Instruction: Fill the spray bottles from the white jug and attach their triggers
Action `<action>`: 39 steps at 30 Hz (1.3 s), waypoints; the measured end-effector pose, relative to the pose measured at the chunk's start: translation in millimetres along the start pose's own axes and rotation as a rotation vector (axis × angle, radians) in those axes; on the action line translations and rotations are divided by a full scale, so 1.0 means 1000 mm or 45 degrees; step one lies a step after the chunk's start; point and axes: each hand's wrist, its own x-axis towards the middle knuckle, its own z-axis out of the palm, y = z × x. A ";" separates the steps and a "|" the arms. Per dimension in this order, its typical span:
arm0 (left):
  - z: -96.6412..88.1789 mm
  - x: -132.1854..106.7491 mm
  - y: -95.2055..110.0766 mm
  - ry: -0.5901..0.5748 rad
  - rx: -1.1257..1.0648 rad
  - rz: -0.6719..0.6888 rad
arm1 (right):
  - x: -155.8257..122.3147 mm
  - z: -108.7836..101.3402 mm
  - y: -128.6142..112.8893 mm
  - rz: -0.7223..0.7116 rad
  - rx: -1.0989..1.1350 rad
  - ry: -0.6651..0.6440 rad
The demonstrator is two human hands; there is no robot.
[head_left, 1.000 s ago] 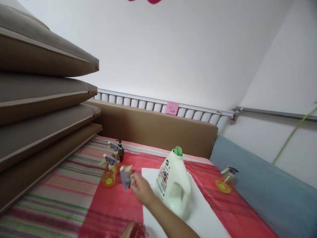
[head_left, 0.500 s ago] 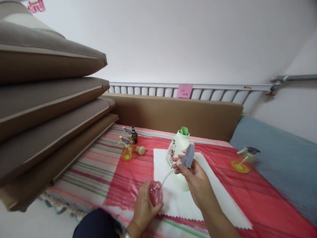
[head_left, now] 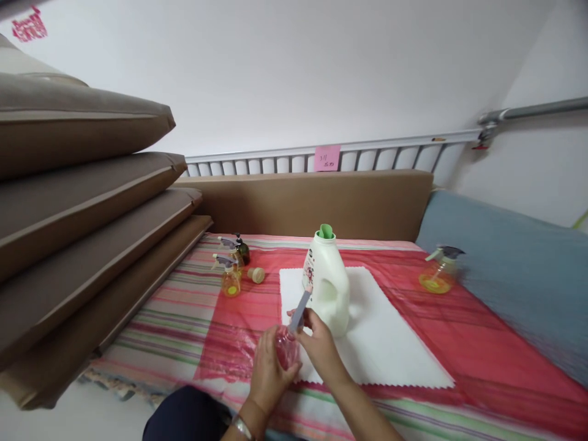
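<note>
My left hand point(head_left: 267, 367) is closed around a clear pink bottle point(head_left: 287, 349), its fingers wrapped along the side. A grey spray head point(head_left: 301, 311) sits at the mouth of that bottle, pinched in my right hand point(head_left: 316, 343). Its dip tube no longer shows outside the bottle. Whether the collar is threaded on, I cannot tell. Just behind my hands a large pale green jug point(head_left: 328, 282) with a handle and a green spout point(head_left: 326, 231) stands upright on a white zigzag-edged sheet point(head_left: 390, 349).
On the left stand spray bottles with yellow liquid point(head_left: 230, 282), a dark pump bottle point(head_left: 242, 250) and a round beige cap point(head_left: 256, 275). Another yellow spray bottle point(head_left: 438, 272) is at the right. Stacked brown cushions point(head_left: 92, 214) rise on the left; a blue cushion point(head_left: 500, 269) borders the right.
My right hand has brought the spray head down and left onto the pink bottle, and the tube has gone inside. My left hand keeps its hold. The camera view has shifted slightly.
</note>
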 end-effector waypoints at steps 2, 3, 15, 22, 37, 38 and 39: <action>0.000 0.001 0.000 -0.002 -0.011 -0.011 | -0.001 0.005 0.016 0.037 -0.028 -0.009; 0.000 0.001 0.001 -0.003 -0.017 -0.023 | -0.002 0.006 0.022 0.049 -0.036 -0.016; -0.004 0.000 0.003 -0.040 -0.150 -0.118 | -0.009 0.008 0.033 -0.043 -0.167 -0.099; -0.007 0.001 0.006 -0.076 -0.234 -0.164 | -0.009 0.015 0.034 -0.049 -0.229 -0.044; -0.005 0.003 0.004 -0.041 -0.289 -0.237 | -0.005 0.032 0.036 -0.002 -0.312 0.030; -0.006 0.004 0.005 -0.051 -0.294 -0.232 | -0.005 0.034 0.036 0.001 -0.325 0.051; -0.007 0.005 0.006 -0.062 -0.301 -0.228 | -0.005 0.035 0.037 0.005 -0.331 0.064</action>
